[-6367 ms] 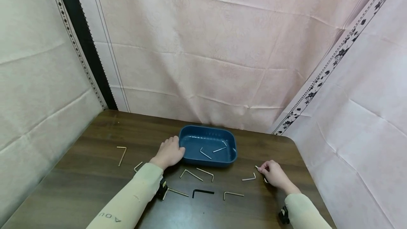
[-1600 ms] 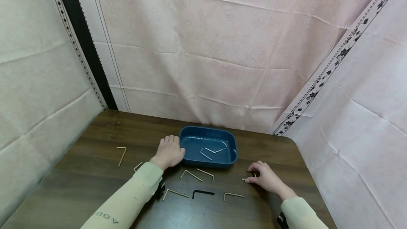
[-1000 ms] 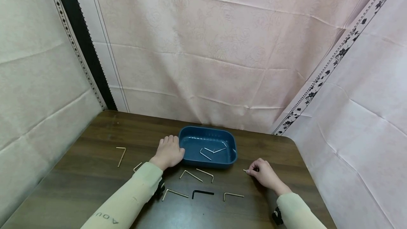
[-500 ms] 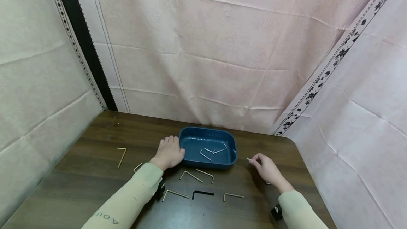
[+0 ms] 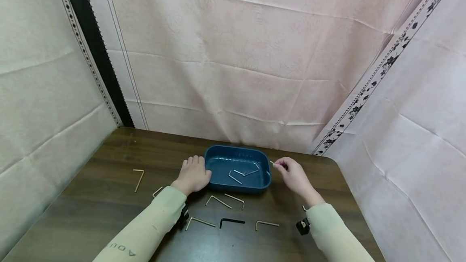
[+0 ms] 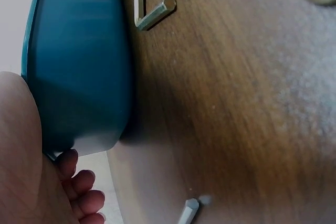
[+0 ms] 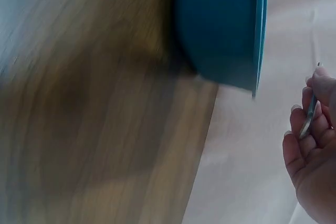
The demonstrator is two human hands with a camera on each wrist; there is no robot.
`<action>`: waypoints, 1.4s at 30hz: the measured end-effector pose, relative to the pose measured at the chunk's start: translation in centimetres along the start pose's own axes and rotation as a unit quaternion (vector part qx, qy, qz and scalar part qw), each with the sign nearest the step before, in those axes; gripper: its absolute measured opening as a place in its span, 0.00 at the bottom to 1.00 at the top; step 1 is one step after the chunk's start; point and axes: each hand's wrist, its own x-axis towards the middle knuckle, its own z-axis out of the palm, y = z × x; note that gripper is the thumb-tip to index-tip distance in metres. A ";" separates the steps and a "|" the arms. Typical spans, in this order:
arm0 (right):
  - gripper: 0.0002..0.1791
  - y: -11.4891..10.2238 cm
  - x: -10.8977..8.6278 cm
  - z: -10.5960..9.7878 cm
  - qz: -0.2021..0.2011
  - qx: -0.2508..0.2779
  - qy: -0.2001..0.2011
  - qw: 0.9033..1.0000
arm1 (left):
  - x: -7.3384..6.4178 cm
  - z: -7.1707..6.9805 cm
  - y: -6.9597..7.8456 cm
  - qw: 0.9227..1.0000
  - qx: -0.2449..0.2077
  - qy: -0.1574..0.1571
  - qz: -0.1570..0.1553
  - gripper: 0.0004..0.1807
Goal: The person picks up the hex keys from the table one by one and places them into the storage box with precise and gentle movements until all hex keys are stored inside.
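My left hand (image 5: 193,175) grips the left end of the blue tray (image 5: 236,187); in the left wrist view its thumb side lies by the rim and the fingertips (image 6: 90,202) curl at the end wall. Just off the tray's right end, my right hand (image 5: 294,176) pinches a metal hex key (image 7: 310,116) between thumb and fingers. In the right wrist view that key hangs above the table's edge level, apart from the tray wall. Inside the tray lie a few silver hex keys (image 5: 235,178), some of them crossing or touching.
Several brass-coloured hex keys lie in front of the tray, among them one angled key (image 5: 220,201) and one at right (image 5: 268,223). A black hex key (image 5: 233,220) lies between. Another key (image 5: 140,180) is far left. Fabric (image 5: 233,72) hangs behind the table.
My right hand has picked up a hex key from the table's right side and carried it up and left to the tray. The tray has gained a key since the earliest frame. My left hand stays put.
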 end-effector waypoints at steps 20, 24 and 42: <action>0.05 -4.7 3.2 7.2 -0.011 -0.016 -0.115 0.993 | 0.0 -0.1 0.1 1.000 -0.006 -0.009 -0.002 0.28; 0.07 -4.8 3.6 8.0 0.004 -0.008 -0.137 0.991 | -0.1 -0.1 0.1 1.000 -0.001 -0.005 -0.004 0.28; 0.06 -4.2 3.9 9.3 0.005 -0.022 -0.216 0.976 | -0.1 0.1 -0.1 1.000 -0.003 0.000 -0.003 0.28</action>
